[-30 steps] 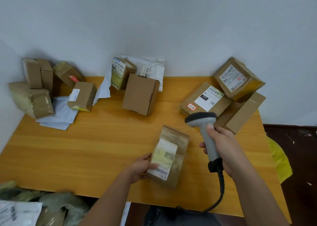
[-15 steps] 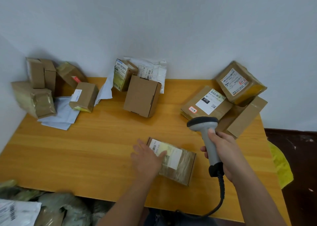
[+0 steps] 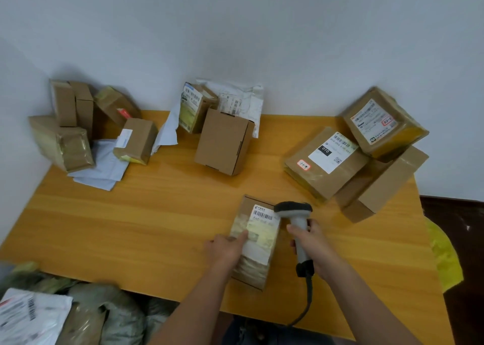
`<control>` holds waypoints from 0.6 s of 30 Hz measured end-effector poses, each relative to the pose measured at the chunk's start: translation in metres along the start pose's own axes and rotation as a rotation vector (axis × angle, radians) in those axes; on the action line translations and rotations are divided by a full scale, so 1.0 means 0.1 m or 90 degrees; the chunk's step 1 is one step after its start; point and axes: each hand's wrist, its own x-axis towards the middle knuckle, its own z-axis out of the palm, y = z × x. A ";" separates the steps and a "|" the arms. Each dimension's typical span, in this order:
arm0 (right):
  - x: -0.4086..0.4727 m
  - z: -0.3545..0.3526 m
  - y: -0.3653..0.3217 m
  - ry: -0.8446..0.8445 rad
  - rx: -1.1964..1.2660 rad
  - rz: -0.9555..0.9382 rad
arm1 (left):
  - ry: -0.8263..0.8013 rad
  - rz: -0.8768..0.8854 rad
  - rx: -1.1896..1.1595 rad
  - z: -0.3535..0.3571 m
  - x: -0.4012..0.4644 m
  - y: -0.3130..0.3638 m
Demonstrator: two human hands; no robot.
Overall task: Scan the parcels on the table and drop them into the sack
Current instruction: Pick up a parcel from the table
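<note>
Parcel, label up, lies on the worktop near its front edge, steadied by the left hand, fingers laid straight along its left side. The scanner is gripped in the right hand, head just right of the barcode; the head should be aimed squarely at the barcode and the parcel kept still.

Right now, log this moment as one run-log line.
phase: scanning | left hand: steadying taped brown cardboard parcel on wooden table | right hand: aiming grey handheld scanner at label

"010" on flat parcel's label (white-on-black)
</note>
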 end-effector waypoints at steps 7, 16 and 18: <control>0.11 0.19 0.07 -0.054 0.022 -0.001 | -0.170 -0.081 -0.191 0.04 -0.13 -0.07; 0.12 0.19 -0.28 -0.075 0.016 -0.056 | -0.232 -0.083 -0.350 -0.05 -0.11 -0.13; 0.07 0.21 -0.45 -0.092 -0.025 -0.078 | -0.197 -0.082 -0.405 -0.09 -0.08 -0.08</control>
